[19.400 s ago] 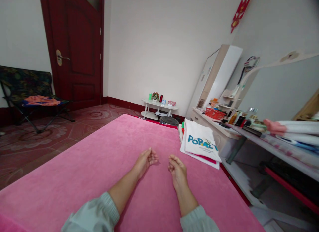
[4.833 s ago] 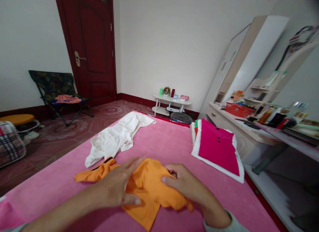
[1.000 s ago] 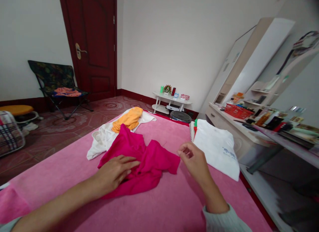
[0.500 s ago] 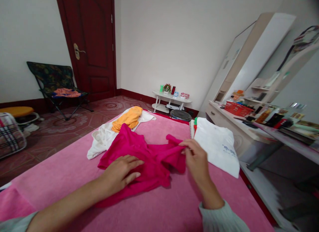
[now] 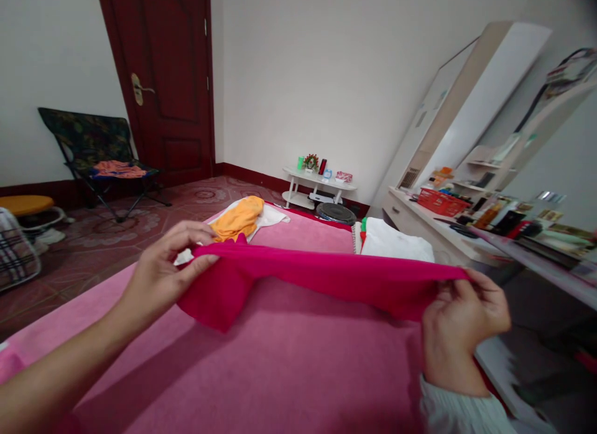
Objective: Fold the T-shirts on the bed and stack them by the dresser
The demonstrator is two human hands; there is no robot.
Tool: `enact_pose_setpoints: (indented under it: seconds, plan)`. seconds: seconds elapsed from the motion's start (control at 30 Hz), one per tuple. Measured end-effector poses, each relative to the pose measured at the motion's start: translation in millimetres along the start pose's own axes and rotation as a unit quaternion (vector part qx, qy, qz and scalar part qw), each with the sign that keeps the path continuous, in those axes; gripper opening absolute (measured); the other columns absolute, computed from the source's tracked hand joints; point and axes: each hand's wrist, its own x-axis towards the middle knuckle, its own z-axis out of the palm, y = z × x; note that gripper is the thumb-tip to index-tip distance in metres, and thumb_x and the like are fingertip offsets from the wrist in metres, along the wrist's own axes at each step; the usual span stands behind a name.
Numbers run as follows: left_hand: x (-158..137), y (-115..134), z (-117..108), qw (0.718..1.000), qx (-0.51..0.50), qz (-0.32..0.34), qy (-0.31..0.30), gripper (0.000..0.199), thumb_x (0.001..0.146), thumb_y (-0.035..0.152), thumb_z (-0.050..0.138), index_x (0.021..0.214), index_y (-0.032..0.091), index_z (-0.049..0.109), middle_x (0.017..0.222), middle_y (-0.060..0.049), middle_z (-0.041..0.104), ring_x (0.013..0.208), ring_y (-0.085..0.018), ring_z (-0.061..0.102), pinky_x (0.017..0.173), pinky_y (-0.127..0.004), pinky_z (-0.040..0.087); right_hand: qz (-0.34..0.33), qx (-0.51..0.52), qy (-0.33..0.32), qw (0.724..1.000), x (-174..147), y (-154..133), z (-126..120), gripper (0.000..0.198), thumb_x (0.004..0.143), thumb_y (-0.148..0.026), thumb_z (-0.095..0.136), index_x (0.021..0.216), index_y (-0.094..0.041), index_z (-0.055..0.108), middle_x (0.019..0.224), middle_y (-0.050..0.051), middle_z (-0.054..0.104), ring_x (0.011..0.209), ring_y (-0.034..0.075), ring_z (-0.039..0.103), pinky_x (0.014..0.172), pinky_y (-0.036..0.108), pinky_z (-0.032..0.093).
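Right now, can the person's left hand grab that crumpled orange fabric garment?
Probably yes, once it lets go: the left hand is pinching the stretched magenta fabric garment. The crumpled orange fabric garment lies just beyond that hand, its top uncovered, so little else seems in the way.

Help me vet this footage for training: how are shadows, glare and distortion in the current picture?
Head view: a soft shadow on the pink cover below the left forearm; head view: no strong glare on the magenta garment; head view: the tall white cabinet leans, perhaps from wide-angle distortion, and the top-right corner darkens.
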Motion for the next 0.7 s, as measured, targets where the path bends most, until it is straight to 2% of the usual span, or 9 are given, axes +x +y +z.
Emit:
enact_pose_setpoints:
  seconds: [0.07,0.17,0.23,0.27,0.33,0.4,0.5,0.6,0.7]
  plan:
    - [6.5,20.4,-14.4,0.996,-0.042,-0.010,0.077,0.012,0.084,0.034,0.058,0.086,0.024,0.053,0.109,0.002,0.059,0.105,-0.018,0.055,0.096,-0.035,0.044,-0.034,0.012,0.040,0.999,-5.3,-18.8,9.2,0.012,0.065,-0.017,0.066,0.073,-0.023,0.060,0.075,0.002,0.060,0.069,0.021,0.062,0.072,0.044,0.054]
    - [19.1,22.9,-18.8,0.983,-0.040,-0.064,0.168,0.022,0.085,0.042,0.056,0.101,0.028,0.051,0.103,0.004,0.061,0.093,-0.017,0.059,0.086,-0.034,0.049,-0.072,-0.004,-0.010,0.997,-15.8,-35.2,19.2,0.014,0.070,-0.021,0.065,0.084,-0.021,0.063,0.085,0.003,0.063,0.079,0.020,0.063,0.080,0.042,0.053]
    - [29.9,1.0,-9.3,0.987,0.020,-0.086,0.131,0.034,0.085,0.047,0.053,0.110,0.022,0.051,0.101,0.001,0.061,0.089,-0.017,0.059,0.083,-0.034,0.049,-0.058,-0.063,-0.113,0.990,-21.9,-30.3,19.5,0.025,0.074,-0.027,0.063,0.098,-0.020,0.064,0.100,0.006,0.063,0.094,0.020,0.062,0.086,0.041,0.050]
    - [34.2,-15.0,-1.6,0.993,0.055,-0.082,0.061,0.039,0.085,0.047,0.052,0.112,0.018,0.052,0.103,-0.003,0.062,0.093,-0.019,0.059,0.086,-0.036,0.048,-0.039,-0.112,-0.186,0.975,-24.9,-23.3,17.6,0.032,0.074,-0.032,0.064,0.104,-0.020,0.063,0.110,0.007,0.061,0.102,0.022,0.059,0.088,0.041,0.050]
    - [36.7,-49.1,16.4,0.987,0.133,-0.049,-0.070,0.056,0.079,0.050,0.057,0.119,0.012,0.051,0.119,-0.012,0.059,0.108,-0.026,0.056,0.095,-0.042,0.044,-0.002,-0.216,-0.347,0.913,-31.6,-3.5,11.0,0.050,0.069,-0.038,0.068,0.114,-0.019,0.060,0.125,0.012,0.053,0.112,0.025,0.054,0.086,0.040,0.050]
    - [28.5,-75.9,33.4,0.965,0.149,-0.028,-0.215,0.068,0.075,0.054,0.059,0.129,0.014,0.047,0.132,-0.015,0.053,0.122,-0.030,0.049,0.102,-0.043,0.038,0.017,-0.295,-0.490,0.820,-40.8,17.4,2.3,0.068,0.063,-0.039,0.072,0.125,-0.019,0.054,0.132,0.015,0.047,0.114,0.028,0.052,0.084,0.041,0.050]
    - [2.8,-89.2,48.8,0.915,0.164,-0.041,-0.366,0.087,0.068,0.059,0.065,0.140,0.018,0.038,0.143,-0.018,0.042,0.130,-0.033,0.041,0.104,-0.045,0.035,0.030,-0.392,-0.618,0.680,-58.2,39.0,-9.7,0.091,0.058,-0.035,0.075,0.139,-0.018,0.039,0.133,0.018,0.048,0.114,0.031,0.053,0.087,0.044,0.046]
    - [-19.3,-76.2,53.0,0.893,0.218,-0.058,-0.389,0.101,0.060,0.052,0.073,0.145,0.018,0.030,0.143,-0.020,0.041,0.128,-0.038,0.041,0.102,-0.049,0.036,0.031,-0.492,-0.637,0.593,-71.3,46.3,-15.8,0.087,0.059,-0.035,0.075,0.137,-0.016,0.042,0.126,0.019,0.054,0.109,0.032,0.056,0.086,0.044,0.044]
    - [-31.2,-57.4,52.9,0.898,0.238,-0.084,-0.361,0.084,0.067,0.033,0.066,0.143,0.019,0.034,0.130,-0.017,0.056,0.113,-0.035,0.056,0.093,-0.047,0.044,0.024,-0.498,-0.647,0.577,-73.6,42.1,-15.1,0.042,0.066,-0.031,0.067,0.105,-0.018,0.064,0.099,0.010,0.067,0.091,0.026,0.062,0.079,0.035,0.044]
